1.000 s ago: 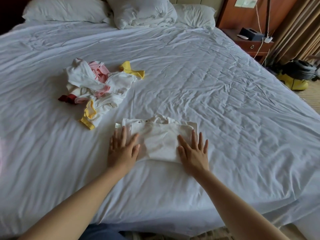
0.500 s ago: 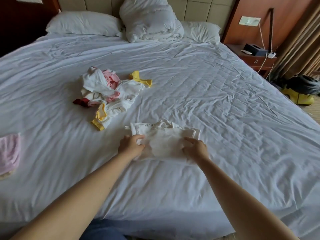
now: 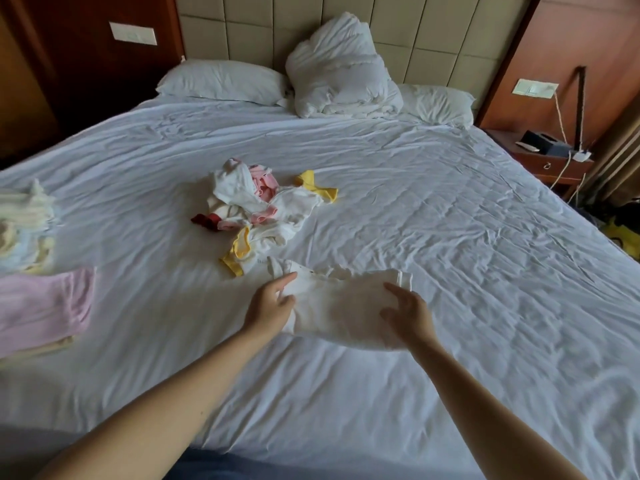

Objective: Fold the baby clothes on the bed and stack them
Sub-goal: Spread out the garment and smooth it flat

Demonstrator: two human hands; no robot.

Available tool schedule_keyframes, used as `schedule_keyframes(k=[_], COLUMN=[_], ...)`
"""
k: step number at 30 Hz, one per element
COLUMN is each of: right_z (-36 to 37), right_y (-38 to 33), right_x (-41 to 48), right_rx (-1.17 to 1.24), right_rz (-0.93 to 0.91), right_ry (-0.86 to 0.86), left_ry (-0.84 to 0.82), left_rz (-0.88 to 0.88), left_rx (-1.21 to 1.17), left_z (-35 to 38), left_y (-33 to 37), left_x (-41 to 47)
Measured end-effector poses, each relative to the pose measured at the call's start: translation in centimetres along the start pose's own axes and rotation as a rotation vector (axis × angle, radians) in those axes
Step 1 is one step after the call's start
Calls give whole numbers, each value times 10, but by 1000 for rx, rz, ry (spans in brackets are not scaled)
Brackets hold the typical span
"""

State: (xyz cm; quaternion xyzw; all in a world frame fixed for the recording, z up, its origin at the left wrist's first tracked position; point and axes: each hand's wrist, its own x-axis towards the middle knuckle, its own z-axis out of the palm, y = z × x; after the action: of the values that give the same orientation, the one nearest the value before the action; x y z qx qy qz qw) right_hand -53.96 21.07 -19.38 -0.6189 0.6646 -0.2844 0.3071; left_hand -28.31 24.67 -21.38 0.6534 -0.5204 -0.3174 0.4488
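Note:
A folded white baby garment (image 3: pixel 341 308) is lifted just off the white bed sheet (image 3: pixel 450 237). My left hand (image 3: pixel 272 304) grips its left edge and my right hand (image 3: pixel 408 313) grips its right edge. Behind it lies a loose pile of unfolded baby clothes (image 3: pixel 263 211) in white, pink, yellow and red. At the left edge of the bed sits a folded pink garment (image 3: pixel 41 306) on a stack, and behind it a second stack of pale folded clothes (image 3: pixel 24 230).
Two pillows (image 3: pixel 221 81) and a bunched duvet (image 3: pixel 341 74) lie at the headboard. A wooden nightstand (image 3: pixel 550 161) with a dark box and cables stands at the right. A yellow object (image 3: pixel 623 237) sits on the floor beyond the bed's right edge.
My hands went from pressing flat on the folded white garment to gripping its sides and lifting it. The view tilted up and left, bringing the folded stacks into sight.

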Motion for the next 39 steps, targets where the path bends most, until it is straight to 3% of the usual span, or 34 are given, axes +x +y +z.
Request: schedule_keyframes(k=[7,14,28,34,39], right_z=[42,115,296,357,395], right_y=[-73,-163,-334,-353,-340], right_x=[-16,-49,-113,-122,-120], right_rx=[159,293,261,239,134], right_rz=[-180,-295,-526,-494,-464], right_ry=[-43,-200,-498,-539,-553], left_ry=[190,366,689,735,670], left_rz=[145,184,23,-71,-182], left_rx=[15,67,108,140,215], left_z=[-91,-205,-415,-452,-454], left_y=[-4,-30,-112,-162,-208], left_x=[-25,-65,-141,-147,-141])
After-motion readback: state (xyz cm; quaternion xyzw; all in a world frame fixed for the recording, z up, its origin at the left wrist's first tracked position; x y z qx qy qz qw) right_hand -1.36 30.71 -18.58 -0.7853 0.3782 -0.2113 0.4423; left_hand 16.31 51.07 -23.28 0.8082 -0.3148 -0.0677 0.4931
